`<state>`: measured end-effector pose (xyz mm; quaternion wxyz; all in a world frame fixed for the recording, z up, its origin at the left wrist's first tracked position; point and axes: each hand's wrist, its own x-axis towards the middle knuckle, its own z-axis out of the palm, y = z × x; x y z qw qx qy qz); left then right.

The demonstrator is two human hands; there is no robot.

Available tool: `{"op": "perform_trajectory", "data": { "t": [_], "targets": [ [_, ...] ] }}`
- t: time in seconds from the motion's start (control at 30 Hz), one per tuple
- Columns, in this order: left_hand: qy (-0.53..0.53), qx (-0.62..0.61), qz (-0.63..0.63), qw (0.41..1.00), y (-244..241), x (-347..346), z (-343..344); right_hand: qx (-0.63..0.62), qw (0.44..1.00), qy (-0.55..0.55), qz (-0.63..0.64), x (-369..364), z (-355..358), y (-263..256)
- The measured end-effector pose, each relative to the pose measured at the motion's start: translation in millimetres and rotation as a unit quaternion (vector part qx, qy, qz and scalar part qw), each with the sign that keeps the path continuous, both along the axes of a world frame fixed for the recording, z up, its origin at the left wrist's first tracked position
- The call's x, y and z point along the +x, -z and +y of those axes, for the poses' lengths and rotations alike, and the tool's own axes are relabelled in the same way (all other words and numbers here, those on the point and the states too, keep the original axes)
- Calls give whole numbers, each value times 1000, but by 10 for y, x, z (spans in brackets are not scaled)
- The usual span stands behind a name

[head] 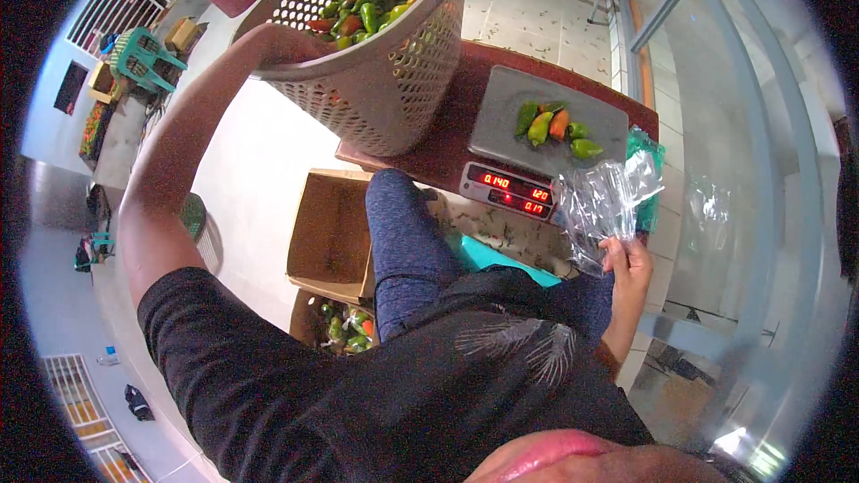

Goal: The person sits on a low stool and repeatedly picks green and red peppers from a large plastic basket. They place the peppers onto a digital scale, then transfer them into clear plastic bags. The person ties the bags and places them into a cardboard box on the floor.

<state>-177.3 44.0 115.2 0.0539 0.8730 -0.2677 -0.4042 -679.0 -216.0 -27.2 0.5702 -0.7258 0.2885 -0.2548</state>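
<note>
My left hand [298, 45] reaches over the rim of a tall perforated plastic basket [362, 104]. Its fingers are hidden by the basket wall, beside green and orange peppers [369, 17]. Pinched in my right hand [629, 265] is a crumpled clear plastic bag [594, 208], in front of a digital scale [493, 107]. Several green peppers and an orange one [558, 125] lie on the scale's grey platform. Red digits glow on its display [513, 193].
Scale and basket stand on a low dark-red table [473, 74]. Green plastic bags [647, 174] lie at its right end. A cardboard box [329, 235] sits left of my knee, with another box of bagged peppers [349, 325] nearer me. Glass door panels [721, 114] flank the right.
</note>
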Motion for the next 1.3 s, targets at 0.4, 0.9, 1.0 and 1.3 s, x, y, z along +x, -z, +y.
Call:
{"op": "perform_trajectory", "data": {
  "t": [0.4,0.9,1.0,1.3],
  "targets": [
    [6,-103,51,993,195,127,45,16,999,26,-24,-243,-77,141],
    [75,-562,-33,823,977,-1911,-2115,-26,996,87,-22,-436,-302,-40],
    [62,-607,-177,772,1980,-2001,-2833,-29,994,101,0,-548,-323,-30],
    [132,-585,-271,753,2725,-1836,-3591,-4,990,139,-10,-663,-367,118]
  ]
}}
